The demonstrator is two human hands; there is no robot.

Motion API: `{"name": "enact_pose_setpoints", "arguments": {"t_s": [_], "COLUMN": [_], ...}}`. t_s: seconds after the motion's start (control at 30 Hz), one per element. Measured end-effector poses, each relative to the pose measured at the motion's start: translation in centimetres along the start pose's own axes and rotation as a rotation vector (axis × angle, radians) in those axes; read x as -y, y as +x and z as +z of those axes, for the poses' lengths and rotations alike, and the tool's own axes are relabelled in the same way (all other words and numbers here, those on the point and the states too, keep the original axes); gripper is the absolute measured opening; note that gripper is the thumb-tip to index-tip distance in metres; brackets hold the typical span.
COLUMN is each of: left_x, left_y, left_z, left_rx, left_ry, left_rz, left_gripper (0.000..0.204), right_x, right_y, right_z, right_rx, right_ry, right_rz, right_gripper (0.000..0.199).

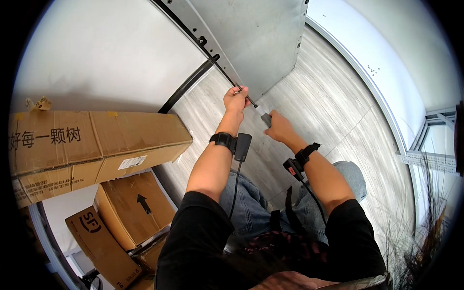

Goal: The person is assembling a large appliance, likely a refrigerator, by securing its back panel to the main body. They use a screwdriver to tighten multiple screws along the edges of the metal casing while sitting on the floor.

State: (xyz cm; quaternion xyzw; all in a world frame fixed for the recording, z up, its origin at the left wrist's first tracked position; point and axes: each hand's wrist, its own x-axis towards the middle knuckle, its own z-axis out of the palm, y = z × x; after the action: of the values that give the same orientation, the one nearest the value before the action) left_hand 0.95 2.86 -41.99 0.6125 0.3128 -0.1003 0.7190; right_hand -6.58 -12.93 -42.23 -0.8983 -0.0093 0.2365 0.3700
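Note:
A thin black rod or cable [224,72] runs down along the edge of a grey metal panel [261,43] and ends in a small dark tip. My left hand [236,100] is closed around it near that lower end. Just beyond the tip, to the right, my right hand [280,127] grips a small grey block-shaped piece [266,119]; its exact kind does not show. The grey piece and the rod's tip are close, with a slight gap between them. Each wrist wears a black strap with a small box and a cable.
Large cardboard boxes [140,128] stand at the left, with more boxes [137,205] below. A white board [121,53] and a black strip [186,86] lie beyond them. Light wood-look flooring [328,87] stretches right to a white curved-looking wall [372,53]. Dry plant stems [427,217] stand at lower right.

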Motion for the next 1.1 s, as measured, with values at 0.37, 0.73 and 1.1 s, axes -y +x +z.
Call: {"name": "enact_pose_setpoints", "arguments": {"t_s": [0.37,0.73,1.1], "left_x": [-0.4,-0.3,-0.7], "left_y": [-0.3,0.0,-0.4], "left_z": [0.3,0.3,0.4], "left_rx": [0.033,0.019,-0.004], "left_ry": [0.002,0.000,0.039], "left_rz": [0.057,0.058,0.038], "left_gripper": [0.012,0.011,0.012], "right_x": [-0.5,-0.9,-1.6], "right_y": [0.4,0.8,1.2], "right_z": [0.2,0.8,1.0], "right_rx": [0.036,0.051,0.067], "right_ry": [-0.054,0.049,0.089], "right_rz": [-0.071,-0.025,-0.016], "right_gripper": [0.043,0.044,0.042]}}
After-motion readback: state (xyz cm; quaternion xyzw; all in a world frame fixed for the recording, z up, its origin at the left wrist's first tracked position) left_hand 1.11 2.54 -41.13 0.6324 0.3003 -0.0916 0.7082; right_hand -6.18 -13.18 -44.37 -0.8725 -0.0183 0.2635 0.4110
